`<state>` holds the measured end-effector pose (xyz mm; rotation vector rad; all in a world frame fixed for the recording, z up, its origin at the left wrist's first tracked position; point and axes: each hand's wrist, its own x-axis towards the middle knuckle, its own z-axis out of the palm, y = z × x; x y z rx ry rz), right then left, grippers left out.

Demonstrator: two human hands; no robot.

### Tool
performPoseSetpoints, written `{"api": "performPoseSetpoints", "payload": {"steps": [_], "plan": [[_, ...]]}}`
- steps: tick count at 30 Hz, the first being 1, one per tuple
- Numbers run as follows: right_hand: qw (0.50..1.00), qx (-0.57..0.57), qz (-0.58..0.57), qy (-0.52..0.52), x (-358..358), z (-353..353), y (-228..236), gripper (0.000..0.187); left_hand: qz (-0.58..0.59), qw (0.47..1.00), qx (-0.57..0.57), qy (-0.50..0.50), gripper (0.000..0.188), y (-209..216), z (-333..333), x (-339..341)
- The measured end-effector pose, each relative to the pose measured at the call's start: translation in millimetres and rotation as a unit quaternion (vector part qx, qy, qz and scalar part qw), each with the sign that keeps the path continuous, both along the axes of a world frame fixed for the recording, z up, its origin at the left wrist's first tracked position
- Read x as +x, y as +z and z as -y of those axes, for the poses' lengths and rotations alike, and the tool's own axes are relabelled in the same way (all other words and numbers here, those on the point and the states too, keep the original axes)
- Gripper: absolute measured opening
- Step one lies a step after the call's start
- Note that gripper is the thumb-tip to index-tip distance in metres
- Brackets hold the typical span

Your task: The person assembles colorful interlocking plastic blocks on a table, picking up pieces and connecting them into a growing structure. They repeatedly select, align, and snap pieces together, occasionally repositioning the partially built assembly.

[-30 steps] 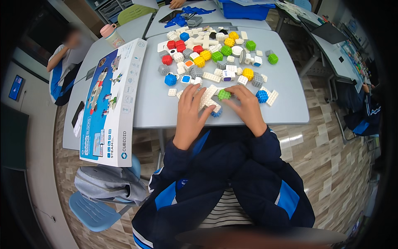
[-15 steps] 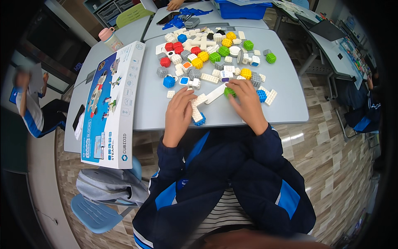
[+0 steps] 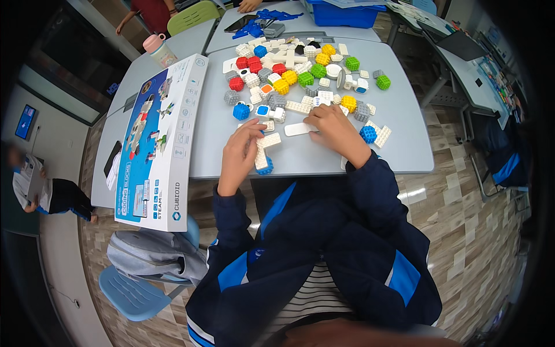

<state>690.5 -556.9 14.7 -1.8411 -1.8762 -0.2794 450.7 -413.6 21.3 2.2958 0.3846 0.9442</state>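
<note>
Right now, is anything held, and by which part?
The right hand is at the right end of the smooth white bar, the left hand at the left side of the studded white piece; whether either grips is unclear.

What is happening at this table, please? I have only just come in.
A person is handling building blocks on a light grey table. The left hand is on a white studded, angled piece, with a blue block at its near end. The right hand has its fingers at one end of a smooth white strip. The two white pieces look apart. More loose blocks lie beyond the hands, and a large flat box is to the left.
</note>
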Motion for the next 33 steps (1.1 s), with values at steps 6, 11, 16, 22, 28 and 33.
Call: {"api": "performPoseSetpoints", "payload": {"steps": [6,11,16,22,28,33], "plan": [[0.992,0.058,-0.064,0.094,-6.3,1.5,6.7,0.028,0.029,0.993,0.109,0.045,0.017,-1.6,-6.4,-4.1],[0.998,0.026,-0.039,0.031,0.5,3.5,3.4,0.023,0.049,0.978,0.136,0.149,0.021,-5.3,10.6,-7.7],[1.000,0.023,-0.012,-0.006,10.5,6.0,3.2,0.018,0.074,0.968,0.116,0.209,0.026,-14.8,29.6,-19.6],[0.999,0.007,-0.031,-0.033,10.8,-13.0,16.7,0.016,0.049,0.963,0.128,0.232,0.028,-19.3,23.5,-43.5],[0.997,-0.071,-0.002,-0.036,-2.1,-26.8,16.3,0.019,0.023,0.980,0.090,0.175,0.033,-21.1,23.9,-50.5],[0.996,-0.072,-0.036,-0.038,-8.0,-14.1,12.4,0.019,0.033,0.984,0.065,0.160,0.032,-24.0,18.7,-49.3]]}}
